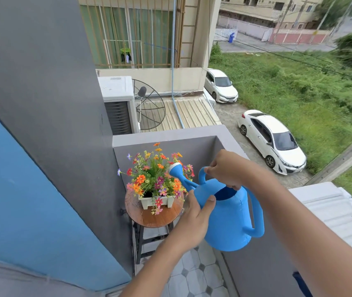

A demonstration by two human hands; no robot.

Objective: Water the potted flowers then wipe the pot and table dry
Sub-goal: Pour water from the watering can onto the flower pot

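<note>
A blue watering can (228, 219) hangs in the air in front of me, its spout rose (176, 169) up against the orange and pink flowers (155, 174). The flowers stand in a white pot (147, 202) on a small round wooden table (155, 217) in the balcony corner. My right hand (227, 168) grips the can's top handle. My left hand (194, 215) cups the can's left side, just below the spout. No water stream is visible.
A grey wall (53, 125) rises at the left and a grey parapet (170, 139) closes the balcony behind the table and along the right. The floor has white and grey tiles (194, 275). Two white cars are parked far below.
</note>
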